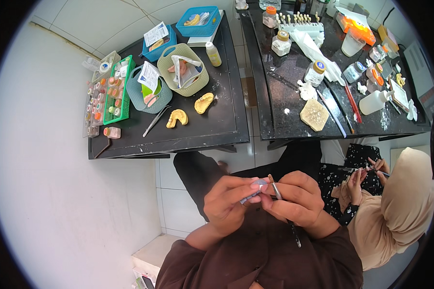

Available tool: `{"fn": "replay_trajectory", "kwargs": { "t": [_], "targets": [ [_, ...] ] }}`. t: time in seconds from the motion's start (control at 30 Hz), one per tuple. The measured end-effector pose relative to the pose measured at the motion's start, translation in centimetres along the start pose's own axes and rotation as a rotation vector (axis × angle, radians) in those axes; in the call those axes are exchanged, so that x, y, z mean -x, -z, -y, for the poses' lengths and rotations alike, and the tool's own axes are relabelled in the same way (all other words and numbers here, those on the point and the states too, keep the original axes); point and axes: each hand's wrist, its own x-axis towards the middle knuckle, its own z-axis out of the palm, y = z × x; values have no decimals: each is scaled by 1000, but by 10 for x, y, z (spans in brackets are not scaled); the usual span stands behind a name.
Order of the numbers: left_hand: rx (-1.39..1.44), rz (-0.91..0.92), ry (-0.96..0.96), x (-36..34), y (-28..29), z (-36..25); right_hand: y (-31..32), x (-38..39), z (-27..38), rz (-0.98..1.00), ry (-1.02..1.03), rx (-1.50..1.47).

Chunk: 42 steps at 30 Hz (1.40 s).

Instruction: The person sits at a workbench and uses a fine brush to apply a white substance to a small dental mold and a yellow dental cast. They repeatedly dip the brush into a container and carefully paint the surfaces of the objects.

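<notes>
In front of my chest both hands are raised close together. My left hand (230,202) is closed around a small blue-grey piece (261,183) with a whitish spot on it; the fingers hide much of its shape. Closed in my right hand (296,198) is a thin brush (277,191) with a silvery metal collar. Its brownish tip points up beside the blue-grey piece, and its dark handle slants down below the hand. Whether the tip touches the piece, I cannot tell.
On the left black table are yellow dental casts (177,118), tweezers (155,122), baskets (187,67) and a green tray (119,90) of jars. The right table holds a honeycomb block (315,115), brushes (332,113) and a white bottle (374,102). A co-worker (395,212) sits close at right.
</notes>
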Motion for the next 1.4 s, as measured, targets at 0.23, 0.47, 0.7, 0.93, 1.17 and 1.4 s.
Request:
{"fn": "replay_trajectory", "kwargs": {
  "t": [0.23,0.47,0.7,0.93,1.17,1.4],
  "targets": [
    [1,-35,-30,-4,-2,-6,-2,-1,0,-54,-191,-219],
    [78,-124,71,-5,-4,0,1,4,-5,-83,-344,-446],
    [-477,-265,110,-39,16,99,-1,11,-6,-187,-444,-654],
    [-778,-256,153,-53,24,142,2,14,-10,-168,-383,-656],
    [-764,-379,-5,-59,25,127,6,13,-12,-129,-317,-460],
    [298,35,272,-28,8,18,5,-9,-11,-85,-140,-169]
  ]
}}
